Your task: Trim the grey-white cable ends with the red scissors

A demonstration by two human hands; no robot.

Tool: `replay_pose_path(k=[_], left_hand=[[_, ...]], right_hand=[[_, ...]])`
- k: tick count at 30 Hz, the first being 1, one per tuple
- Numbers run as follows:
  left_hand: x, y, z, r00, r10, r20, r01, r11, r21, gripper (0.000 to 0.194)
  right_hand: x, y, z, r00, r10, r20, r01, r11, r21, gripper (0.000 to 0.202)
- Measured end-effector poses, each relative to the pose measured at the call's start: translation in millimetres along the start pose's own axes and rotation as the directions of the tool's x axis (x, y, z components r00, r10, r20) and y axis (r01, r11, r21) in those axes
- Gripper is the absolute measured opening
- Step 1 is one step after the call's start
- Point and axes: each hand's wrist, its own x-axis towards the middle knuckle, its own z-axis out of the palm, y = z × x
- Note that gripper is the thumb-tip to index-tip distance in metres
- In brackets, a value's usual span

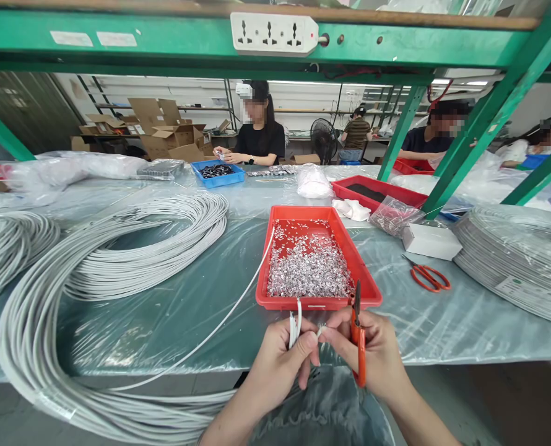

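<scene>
Table, plastic-covered [187,297]: spans the middle, 9 to 3 o'clock
Coiled cable [31,310]: pale grey loops, from 7 to 10 o'clock
Red tray [289,303]: near centre towards 5 o'clock, holding many small metal pieces [310,269]
Left hand [282,356]: 6 o'clock, fingers closed around upright white cable ends [293,331] just below the tray
Right hand [375,353]: 5 o'clock, curled closed on orange-handled snips [358,347], blades up; its thumb and forefinger meet at a small whitish tip [321,330] beside the left fingertips
Scissors [429,277]: orange-handled, lying between 3 and 4 o'clock
</scene>
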Motion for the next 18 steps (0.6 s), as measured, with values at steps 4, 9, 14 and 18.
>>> replay_pose_path(k=[4,9,14,18], left_hand=[[0.1,0.6,-0.1,1.000,0.012,0.002,-0.012,1.000,0.012,0.046],[0.2,-2.4,-1.1,0.999,0.032,-0.012,-0.032,0.999,0.003,0.046],[-0.1,-4.5,-1.6,0.999,0.034,-0.019,-0.034,0.999,0.016,0.045],[0.1,-2.6,-1.2,0.999,0.044,-0.026,-0.043,0.999,0.031,0.045]], right_hand=[[1.3,0.6,-0.2,1.000,-0.010,-0.009,0.010,1.000,-0.009,0.010],[-0.4,4.7,1.4,0.996,-0.054,-0.069,0.047,0.994,-0.102,0.011],[-3.5,8.0,4.7,0.989,-0.032,-0.141,0.014,0.992,-0.123,0.015],[-3.8,8.3,6.6,0.983,-0.003,-0.183,-0.014,0.995,-0.096,0.017]])
